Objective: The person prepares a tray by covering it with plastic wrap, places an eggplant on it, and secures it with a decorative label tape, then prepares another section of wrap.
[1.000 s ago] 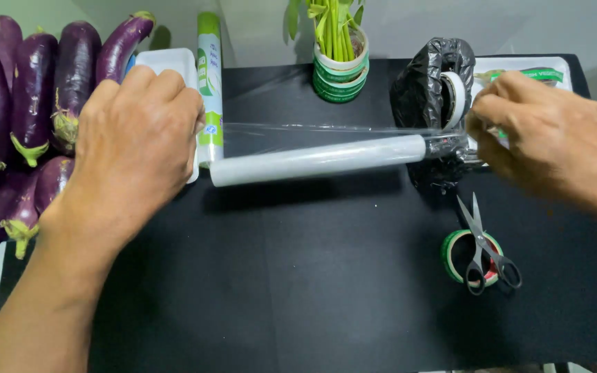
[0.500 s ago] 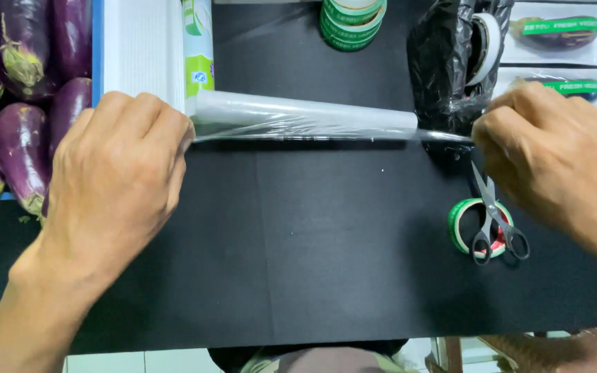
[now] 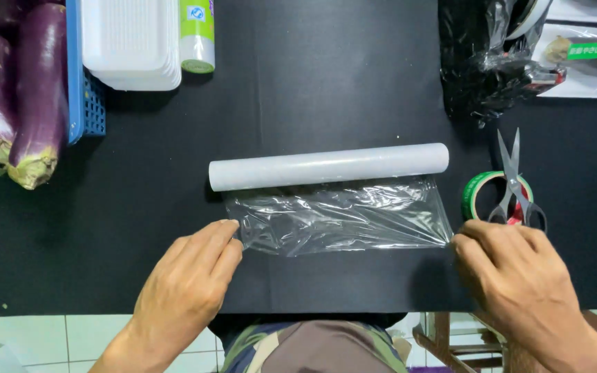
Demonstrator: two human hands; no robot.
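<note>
A roll of clear cling film [image 3: 328, 166] lies across the black table [image 3: 326, 83], with a wrinkled sheet of film [image 3: 343, 215] drawn out from it toward me. My left hand [image 3: 188, 283] pinches the sheet's near left corner. My right hand [image 3: 513, 273] pinches the near right corner. Both hands rest low on the table near its front edge, and the sheet is stretched between them.
Scissors [image 3: 513, 183] lie on a green tape roll [image 3: 478, 193] beside my right hand. A crumpled black plastic bag [image 3: 481, 62] and wrapped trays [image 3: 589, 59] sit at the back right. Stacked white foam trays [image 3: 133, 41], a green-capped tube [image 3: 196, 34] and purple eggplants [image 3: 32, 103] sit at the back left.
The roll now lies on the table, and both hands have moved toward me, pulling a sheet of film out from it. The view has tilted downward.
</note>
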